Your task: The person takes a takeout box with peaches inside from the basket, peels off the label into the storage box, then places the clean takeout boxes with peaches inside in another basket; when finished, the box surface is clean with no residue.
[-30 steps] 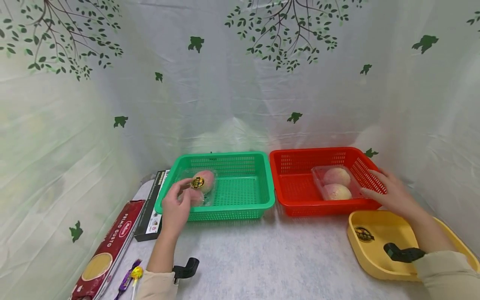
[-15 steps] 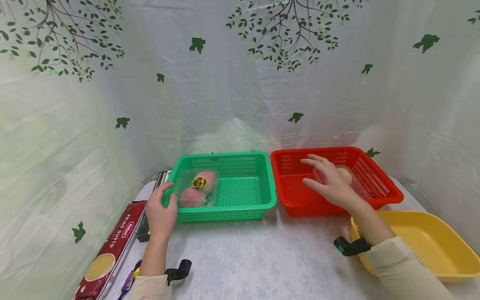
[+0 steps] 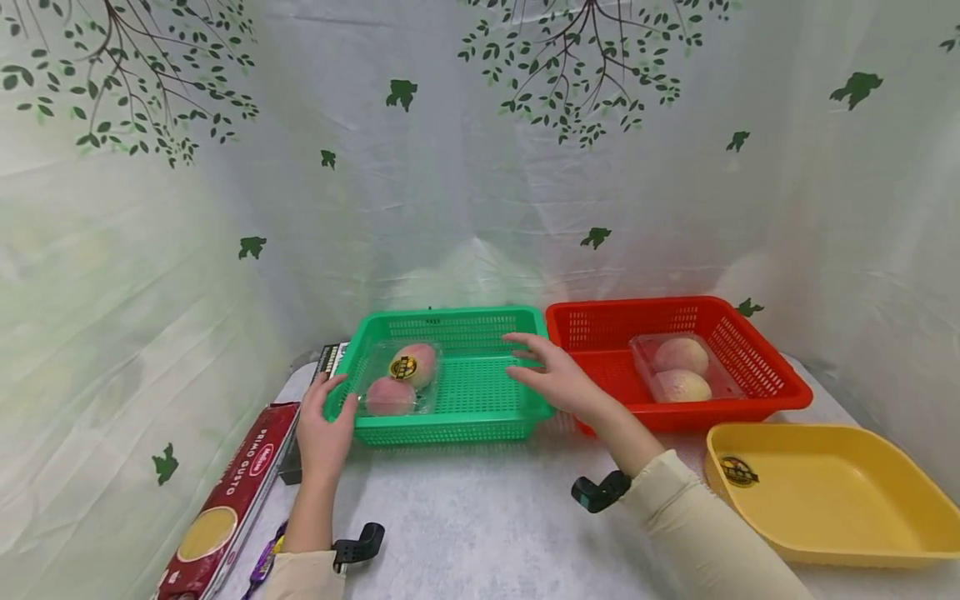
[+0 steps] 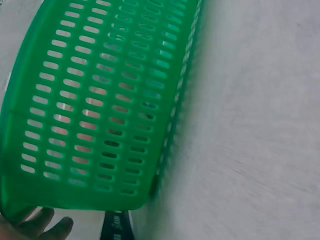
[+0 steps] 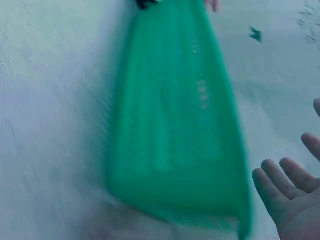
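In the head view, my left hand (image 3: 327,425) is at the left front corner of a green basket (image 3: 450,433), fingers spread and curved. In the left wrist view, its fingertips (image 4: 59,229) are close to the basket's end wall; whether they touch is unclear. My right hand (image 3: 551,375) hovers with fingers apart over the right side of that basket and holds nothing. Inside, at the left, sits a clear plastic pack of two pink peaches (image 3: 392,396) with a black and gold sticker. The right wrist view shows the basket blurred, with the right hand (image 5: 292,200) beside it.
A red basket (image 3: 600,408) with a pack of two pale peaches (image 3: 681,371) adjoins on the right. In front of it lies a yellow tray (image 3: 847,492). At the left are a long red package (image 3: 232,500), a black box (image 3: 291,467) and a purple-wrapped sweet (image 3: 266,562).
The right hand has swept left from the red basket's right end to above the green basket. The left hand has drawn back from the pink peach pack to the basket's left corner.
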Demonstrator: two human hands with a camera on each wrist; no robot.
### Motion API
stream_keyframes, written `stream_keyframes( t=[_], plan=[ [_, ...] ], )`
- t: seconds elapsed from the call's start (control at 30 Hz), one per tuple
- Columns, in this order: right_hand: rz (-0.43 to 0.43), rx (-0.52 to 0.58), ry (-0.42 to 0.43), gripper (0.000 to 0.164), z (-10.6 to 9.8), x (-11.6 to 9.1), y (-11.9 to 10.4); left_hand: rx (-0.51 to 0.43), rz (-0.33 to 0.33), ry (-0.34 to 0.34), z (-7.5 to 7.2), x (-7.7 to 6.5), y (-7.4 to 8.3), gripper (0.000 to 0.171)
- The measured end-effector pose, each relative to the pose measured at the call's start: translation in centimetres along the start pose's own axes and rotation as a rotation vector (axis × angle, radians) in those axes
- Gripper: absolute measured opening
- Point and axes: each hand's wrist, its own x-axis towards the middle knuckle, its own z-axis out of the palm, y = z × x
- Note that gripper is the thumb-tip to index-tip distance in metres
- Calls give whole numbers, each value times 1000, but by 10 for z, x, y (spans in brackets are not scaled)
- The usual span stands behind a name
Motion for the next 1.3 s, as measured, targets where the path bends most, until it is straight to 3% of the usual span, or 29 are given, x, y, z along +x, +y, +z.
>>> stream_keyframes(
  t=[0.37,0.6,0.77,0.93,1.3],
  plan=[
    [69,62,-102,49,61,34,-4,-44,-157,-94,-3,-4,-8,47],
    [192,59,-243,54,76,53,-11,-62,-146,-85,-1,-4,-8,45],
    [205,-13,-352,62,83,62,-12,-74,-146,-84,2,-5,-7,43],
    [231,-56,-399,71,89,70,-12,-75,-134,-79,4,-4,-5,41],
    [351,220,-428,69,90,77,-9,-81,-163,-80,2,-3,-6,40]
  ],
)
